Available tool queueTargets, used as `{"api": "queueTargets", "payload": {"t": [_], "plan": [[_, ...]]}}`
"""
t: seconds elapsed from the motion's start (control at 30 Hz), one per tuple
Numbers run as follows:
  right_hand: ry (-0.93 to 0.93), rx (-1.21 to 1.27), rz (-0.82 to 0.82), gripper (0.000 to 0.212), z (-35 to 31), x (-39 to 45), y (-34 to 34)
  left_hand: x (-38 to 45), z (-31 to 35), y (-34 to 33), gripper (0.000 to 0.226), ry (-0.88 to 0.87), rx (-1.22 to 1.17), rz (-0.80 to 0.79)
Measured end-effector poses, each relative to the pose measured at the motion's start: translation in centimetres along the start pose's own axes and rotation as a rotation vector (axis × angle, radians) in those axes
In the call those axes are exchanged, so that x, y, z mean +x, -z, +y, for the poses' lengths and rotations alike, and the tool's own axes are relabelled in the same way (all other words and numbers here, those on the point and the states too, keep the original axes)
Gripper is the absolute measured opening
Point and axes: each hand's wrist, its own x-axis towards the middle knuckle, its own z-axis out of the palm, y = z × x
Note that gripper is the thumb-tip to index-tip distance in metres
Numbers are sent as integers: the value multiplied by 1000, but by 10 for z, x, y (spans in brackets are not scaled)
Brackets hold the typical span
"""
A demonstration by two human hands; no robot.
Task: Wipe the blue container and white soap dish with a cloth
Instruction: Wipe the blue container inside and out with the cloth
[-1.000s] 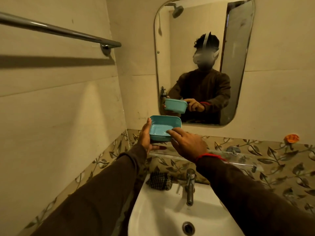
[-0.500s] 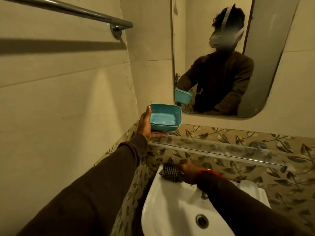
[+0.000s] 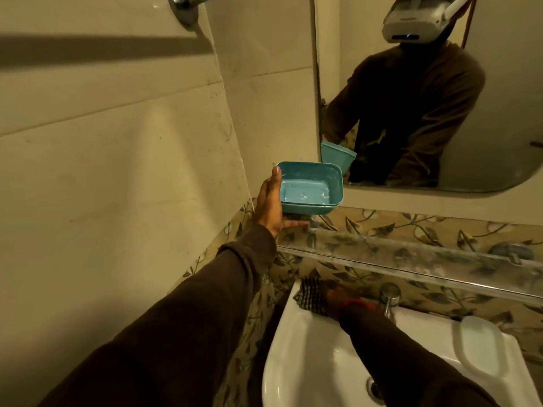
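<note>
Bathroom wall — blue container (image 3: pixel 308 188) in left hand (image 3: pixel 271 205)

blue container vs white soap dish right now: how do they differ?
1. Colour: the blue container is teal-blue; the white soap dish is white.
2. Support: the container is held up by the left hand near the wall; the soap dish rests on the sink rim, right of the tap.
3. Depth: the container has tall walls; the dish looks shallow.
4. The container shows whitish residue inside; none is plain on the dish.

Shared: rounded-rectangular shape, open side up.
</note>
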Motion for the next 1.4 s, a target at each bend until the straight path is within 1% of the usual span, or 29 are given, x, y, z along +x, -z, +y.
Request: {"api": "queueTargets", "payload": {"t": [0.1,0.17,0.27,0.33,0.43,0.53,0.6,0.63,0.73,0.77,0.83,0.9,0.97,1.03,1.17,1.23,1.3,1.4], "plan": [[-62,-76,7,55,10,16,-16,7,-5,2,68,-8,36,-15],[-103,-155,-29,58,16,25,-28,10,-8,4,71,-6,63,-34],[-48,-266,-80,63,24,36,-44,10,-9,7,70,-13,80,-50],[-59,-291,-81,62,24,40,-49,9,-9,8,70,-18,76,-64],[-102,-282,-37,55,21,48,-55,7,-8,11,73,-17,77,-91],[-144,-198,26,53,19,54,-53,4,-10,15,76,-5,91,-101],[-130,-110,58,51,19,51,-50,2,-11,20,76,7,93,-90],[-118,-85,106,50,21,49,-49,1,-11,23,77,14,90,-84],[-34,-98,178,46,26,43,-40,-1,-13,31,74,17,73,-58],[-9,-63,206,42,24,39,-36,-2,-14,32,73,14,71,-41],[30,-44,315,37,19,29,-23,-4,-17,31,70,1,68,-3],[119,0,380,33,9,12,-6,-7,-21,28,66,-7,49,30],[244,64,386,29,-3,-9,11,-8,-26,24,63,-11,38,51],[332,58,409,29,-13,-34,25,-10,-28,19,58,-17,31,78],[495,76,585,32,-31,-92,52,-11,-26,12,49,-54,2,120],[533,78,658,31,-36,-122,66,-15,-26,6,50,-38,-45,103],[531,93,725,30,-35,-145,86,-19,-28,-4,48,-42,-44,73],[546,164,882,29,-37,-177,124,-26,-34,-22,41,-124,-8,50]]}}
